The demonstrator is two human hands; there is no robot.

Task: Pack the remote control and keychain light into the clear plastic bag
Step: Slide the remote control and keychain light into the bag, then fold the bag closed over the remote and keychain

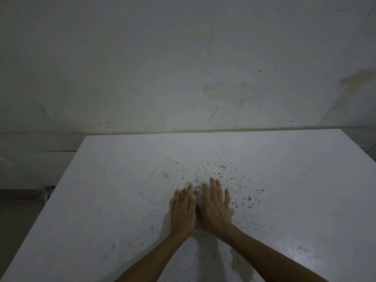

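Observation:
My left hand (pixel 182 210) and my right hand (pixel 216 206) lie flat, palms down, side by side on the middle of the white table (pixel 101 200). Both press on a clear plastic bag (pixel 198 200), which shows only as faint pale film between and around the hands. A small dark ring-like piece, possibly the keychain light (pixel 197 189), shows between the fingertips. The remote control is hidden under the hands or is too dim to make out.
The tabletop is stained with dark specks to the right of my hands (pixel 234 176). A stained white wall (pixel 183 68) rises right behind the table's far edge. The table's left edge drops off to the floor (pixel 20 200).

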